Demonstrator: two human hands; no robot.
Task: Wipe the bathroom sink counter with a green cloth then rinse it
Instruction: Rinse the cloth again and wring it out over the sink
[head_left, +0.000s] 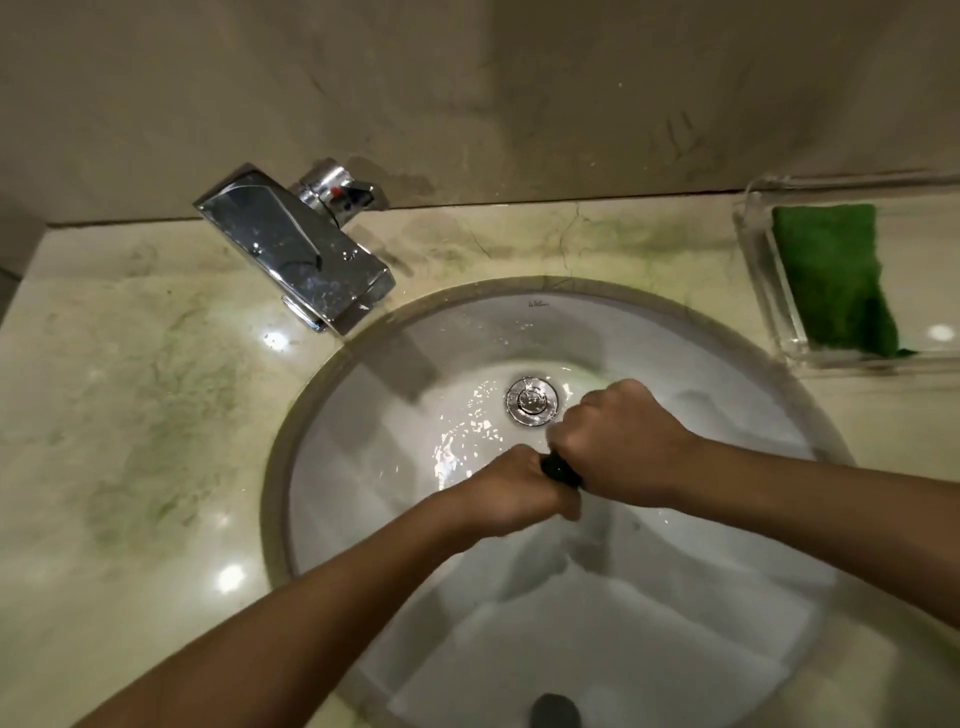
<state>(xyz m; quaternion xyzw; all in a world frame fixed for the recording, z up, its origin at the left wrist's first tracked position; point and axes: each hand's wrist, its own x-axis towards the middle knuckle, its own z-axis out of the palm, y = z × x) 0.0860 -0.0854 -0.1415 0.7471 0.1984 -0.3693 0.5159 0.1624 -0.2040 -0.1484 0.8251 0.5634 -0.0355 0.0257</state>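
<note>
— What stands at the back?
— A beige, stone-look wall (467, 78) with faint dark veins; a dark seam runs along its foot; the light is dim and yellowish.
— Any fittings?
— A chrome tap (296, 249) juts out slantwise near the wall; a clear tray (763, 280), perhaps acrylic, sits far right.

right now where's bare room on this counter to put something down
Widest bare patch: the counter left of the sink and faucet. A narrower strip runs behind the sink, between faucet and clear tray. Crowded: the tray, holding a green cloth, and mid-sink, where the left hand and right hand grip a dark cloth.
</note>
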